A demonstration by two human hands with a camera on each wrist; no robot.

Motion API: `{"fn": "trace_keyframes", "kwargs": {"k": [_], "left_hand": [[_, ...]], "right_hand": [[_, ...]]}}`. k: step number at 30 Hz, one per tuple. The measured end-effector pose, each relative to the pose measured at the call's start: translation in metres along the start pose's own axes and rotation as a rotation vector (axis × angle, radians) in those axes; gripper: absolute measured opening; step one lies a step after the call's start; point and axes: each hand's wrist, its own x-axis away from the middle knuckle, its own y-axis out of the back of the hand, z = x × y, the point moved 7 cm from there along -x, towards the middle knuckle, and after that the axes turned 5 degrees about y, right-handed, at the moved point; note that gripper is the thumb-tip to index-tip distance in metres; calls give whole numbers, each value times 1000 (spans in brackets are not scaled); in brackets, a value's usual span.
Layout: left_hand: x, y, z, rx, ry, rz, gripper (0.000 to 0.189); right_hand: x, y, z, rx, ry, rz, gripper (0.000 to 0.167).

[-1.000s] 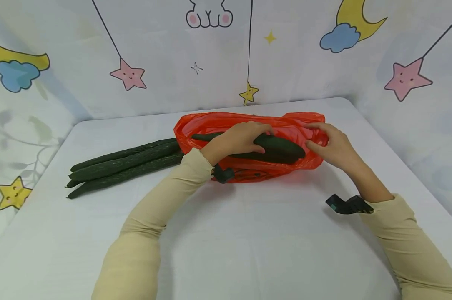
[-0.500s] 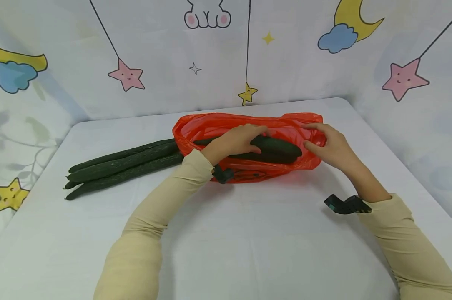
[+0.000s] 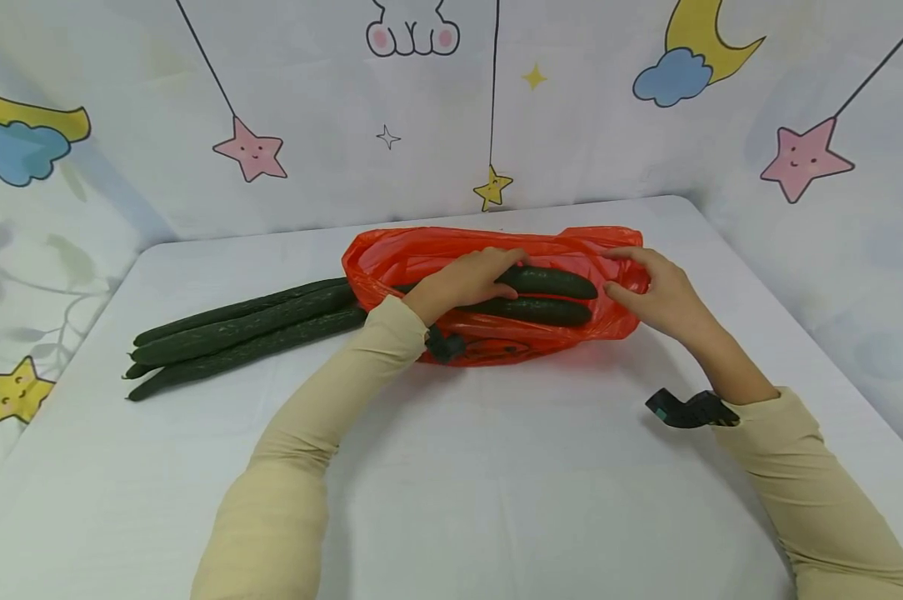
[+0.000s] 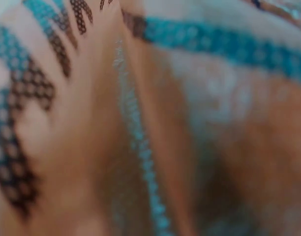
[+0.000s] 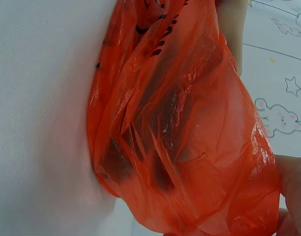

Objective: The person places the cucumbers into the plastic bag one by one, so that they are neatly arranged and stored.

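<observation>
An open red plastic bag (image 3: pixel 496 346) lies on its side across the back of the table. Two dark green cucumbers show inside it, an upper cucumber (image 3: pixel 560 283) and a lower cucumber (image 3: pixel 560 312), side by side. My left hand (image 3: pixel 462 282) reaches into the bag and grips the upper one, thumb in front and fingers behind; its left part is hidden under the hand. At the bag's right end my right hand (image 3: pixel 665 292) holds the rim between thumb and fingers. In the right wrist view dark shapes show through the thin red plastic. The left wrist view is a blurred close-up of glossy, patterned material.
Several more cucumbers (image 3: pixel 249 329) lie bunched on the white table (image 3: pixel 451 492) to the left, their right ends meeting the bag. Behind the table hangs a pale cloth backdrop (image 3: pixel 324 75) with stars and moons.
In the bag, the cucumbers have settled from one overlapping dark shape into two separate ones side by side. My left hand has shifted very slightly; the right hand still holds the rim.
</observation>
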Motion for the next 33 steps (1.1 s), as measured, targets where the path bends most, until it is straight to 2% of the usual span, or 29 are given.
{"fn": "trace_keyframes", "kwargs": {"k": [8,18,33], "left_hand": [[-6,-4,5,-1,9,56,50],[-7,-12,7,67,9,106,51],[-11,-15,9,41,25,117,46]], "right_hand": [[-1,-3,1,-12,0,1,50],[0,-2,1,-5,-17,7,50],[3,1,5,-7,3,-11,48]]}}
